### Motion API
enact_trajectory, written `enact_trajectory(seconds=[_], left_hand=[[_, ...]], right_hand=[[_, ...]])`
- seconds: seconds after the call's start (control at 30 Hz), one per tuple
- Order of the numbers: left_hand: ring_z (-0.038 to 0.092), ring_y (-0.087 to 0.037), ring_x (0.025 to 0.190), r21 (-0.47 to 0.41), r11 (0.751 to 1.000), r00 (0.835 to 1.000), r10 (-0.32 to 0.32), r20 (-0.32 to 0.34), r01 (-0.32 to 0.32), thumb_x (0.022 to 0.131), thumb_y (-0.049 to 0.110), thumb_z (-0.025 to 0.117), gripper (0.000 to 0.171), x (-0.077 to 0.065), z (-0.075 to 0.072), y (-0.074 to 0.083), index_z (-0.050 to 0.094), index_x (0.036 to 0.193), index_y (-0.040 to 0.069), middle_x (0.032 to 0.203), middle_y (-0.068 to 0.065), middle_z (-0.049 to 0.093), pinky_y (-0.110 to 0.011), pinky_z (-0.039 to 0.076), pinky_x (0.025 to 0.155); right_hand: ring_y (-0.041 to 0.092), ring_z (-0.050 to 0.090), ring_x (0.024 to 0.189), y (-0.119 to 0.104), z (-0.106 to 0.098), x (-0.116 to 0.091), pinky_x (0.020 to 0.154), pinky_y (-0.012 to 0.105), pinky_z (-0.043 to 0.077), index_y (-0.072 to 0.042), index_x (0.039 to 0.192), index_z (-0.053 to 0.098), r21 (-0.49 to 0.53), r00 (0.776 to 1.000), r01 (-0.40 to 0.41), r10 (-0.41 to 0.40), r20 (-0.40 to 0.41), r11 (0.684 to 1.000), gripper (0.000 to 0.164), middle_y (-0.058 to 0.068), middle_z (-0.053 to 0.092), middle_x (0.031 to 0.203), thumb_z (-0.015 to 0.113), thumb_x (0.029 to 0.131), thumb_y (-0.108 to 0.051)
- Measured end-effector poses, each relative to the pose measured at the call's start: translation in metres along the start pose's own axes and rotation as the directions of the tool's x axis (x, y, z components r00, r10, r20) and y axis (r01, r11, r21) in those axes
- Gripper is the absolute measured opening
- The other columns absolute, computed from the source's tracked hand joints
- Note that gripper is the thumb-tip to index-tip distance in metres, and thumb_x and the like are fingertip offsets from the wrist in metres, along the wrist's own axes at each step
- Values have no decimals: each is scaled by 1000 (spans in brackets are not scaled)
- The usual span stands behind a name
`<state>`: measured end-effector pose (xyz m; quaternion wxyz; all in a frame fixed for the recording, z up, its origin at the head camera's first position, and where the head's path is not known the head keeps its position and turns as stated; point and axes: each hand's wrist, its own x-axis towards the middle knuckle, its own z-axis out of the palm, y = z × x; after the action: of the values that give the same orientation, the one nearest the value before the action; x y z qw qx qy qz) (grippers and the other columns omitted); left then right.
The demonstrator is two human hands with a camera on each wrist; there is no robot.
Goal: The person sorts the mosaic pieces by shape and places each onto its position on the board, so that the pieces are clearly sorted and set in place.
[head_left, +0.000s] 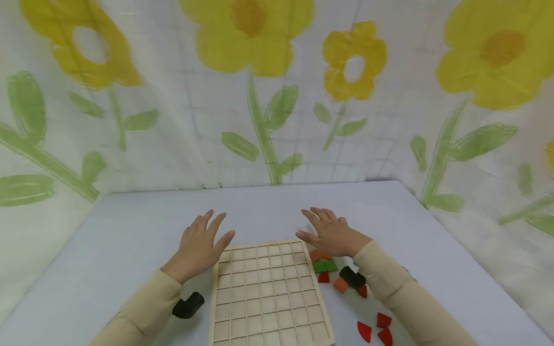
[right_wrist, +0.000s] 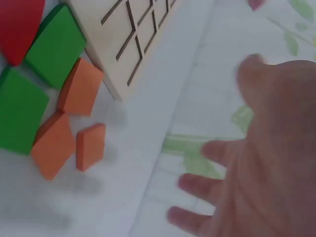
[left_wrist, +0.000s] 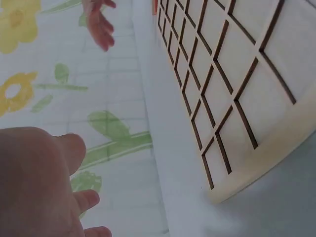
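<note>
A pale wooden grid board lies on the table in front of the person, with the square cells that show holding no pieces. Above its left side hovers the left hand, fingers spread and holding nothing. The right hand, also with spread fingers, is raised past the board's far right corner. Below it, along the board's right edge, are green pieces, an orange square and red quarter-circle pieces. The right wrist view shows orange squares and green squares close to the board's corner.
The white table reaches back to a hanging sheet printed with yellow flowers. Black wrist devices sit at both sleeves. The right sleeve passes over the area beside the red pieces and partly hides it.
</note>
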<state>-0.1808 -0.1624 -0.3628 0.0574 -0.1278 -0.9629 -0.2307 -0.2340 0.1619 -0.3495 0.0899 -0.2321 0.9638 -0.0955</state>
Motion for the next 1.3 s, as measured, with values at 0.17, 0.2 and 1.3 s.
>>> enact_trajectory(seconds=[0.17, 0.2, 1.3], left_hand=[[22, -58, 133, 13, 1000, 1000, 15, 10, -15, 100, 44, 45, 59, -17, 0, -10, 39, 143, 4, 148, -32, 23, -73, 27, 96], [23, -58, 132, 16, 1000, 1000, 13, 18, -13, 100, 44, 46, 57, -19, 1, -12, 41, 142, 5, 148, -32, 24, -73, 30, 93], [23, -58, 133, -117, 972, 959, 220, 177, -202, 87, 47, 66, 72, -27, 23, -65, 39, 140, 7, 145, -27, 31, -71, 21, 101]], right_hand=[[42, 32, 136, 16, 1, -8, 103, 64, 30, -9, 151, 25, 57, 998, -46, 43, 45, 997, 76, 18, 28, 152, 43, 96, -58], [41, 37, 133, 19, 2, -9, 103, 60, 33, -8, 150, 27, 67, 998, -50, 47, 52, 997, 74, 18, 31, 150, 45, 96, -55], [15, 51, 82, 28, 18, 7, 74, 32, 46, -4, 115, 53, 113, 999, 42, -39, -31, 993, 23, 4, 54, 98, 59, 95, -14]])
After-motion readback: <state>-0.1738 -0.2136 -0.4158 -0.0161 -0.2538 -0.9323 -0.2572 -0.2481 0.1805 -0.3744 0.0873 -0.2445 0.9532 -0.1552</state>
